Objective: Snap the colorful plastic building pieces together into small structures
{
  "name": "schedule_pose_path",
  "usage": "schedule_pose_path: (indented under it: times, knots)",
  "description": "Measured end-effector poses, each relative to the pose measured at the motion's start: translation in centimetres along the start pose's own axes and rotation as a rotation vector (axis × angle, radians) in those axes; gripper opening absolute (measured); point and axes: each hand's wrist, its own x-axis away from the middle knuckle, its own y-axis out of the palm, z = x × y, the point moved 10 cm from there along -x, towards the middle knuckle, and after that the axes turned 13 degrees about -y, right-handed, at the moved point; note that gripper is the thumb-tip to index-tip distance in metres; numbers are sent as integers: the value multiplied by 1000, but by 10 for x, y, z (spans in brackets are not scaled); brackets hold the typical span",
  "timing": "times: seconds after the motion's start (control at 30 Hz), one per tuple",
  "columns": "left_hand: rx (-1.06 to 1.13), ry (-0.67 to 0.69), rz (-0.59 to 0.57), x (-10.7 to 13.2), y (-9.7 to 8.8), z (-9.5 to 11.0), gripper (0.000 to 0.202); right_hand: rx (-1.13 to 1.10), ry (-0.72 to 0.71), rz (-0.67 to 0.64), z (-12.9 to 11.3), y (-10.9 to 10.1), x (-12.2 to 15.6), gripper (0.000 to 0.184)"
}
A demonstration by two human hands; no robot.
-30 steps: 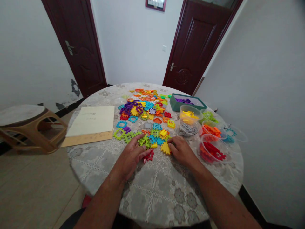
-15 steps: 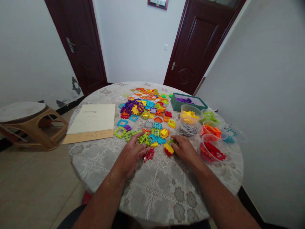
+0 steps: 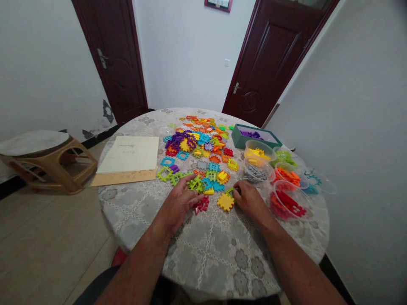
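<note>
My left hand lies with its fingers spread at the near edge of the pile. Its fingertips are beside a lime-green notched tile and over a red notched piece, partly hidden by the fingers. My right hand has its fingers drawn together at a small green building piece, most of which is covered. Just left of those fingertips a yellow square tile with notched edges shows its flat face. Between the hands is a small yellow piece, close to blue tiles.
Mixed building pieces spread toward the back. On the right stand clear tubs of yellow, grey, orange and red pieces, and a green box with purple pieces. Paper sheets lie left on the patterned tablecloth.
The yellow tile at my right fingertips has turned from a tilted position, with red below it, to show its full face. My left hand stays by the same pieces. The view shifted slightly.
</note>
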Motion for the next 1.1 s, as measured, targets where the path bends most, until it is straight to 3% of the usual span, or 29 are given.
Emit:
schedule_pose_path:
  times: [0.17,0.3,0.4,0.6,0.67,0.77,0.83,0.97,1.1]
  knots:
    - [7,-1,-12,-3,-2,-3,57,-55,-39,307,-8,-34,2,21]
    - [14,7,-30,-4,-1,-2,57,-164,-24,365,-26,-44,3,22]
    - [18,20,-67,-2,3,-1,58,-313,-13,314,-51,-41,-5,23]
    - [-68,54,-88,-4,7,-2,61,-472,-143,193,-118,-22,-40,16]
    - [-27,73,-101,-5,5,-1,58,-560,-147,157,-127,-10,-50,17]
    - [77,111,-13,-6,-12,8,53,-640,-120,194,-122,-6,-52,22]
    - [148,159,79,-3,-29,18,50,-597,-121,178,-118,-8,-46,22]
    - [219,296,250,7,-60,39,48,-321,-358,-170,-147,2,-24,14]
    - [210,363,328,11,-72,45,45,62,-386,-332,-159,16,-7,23]
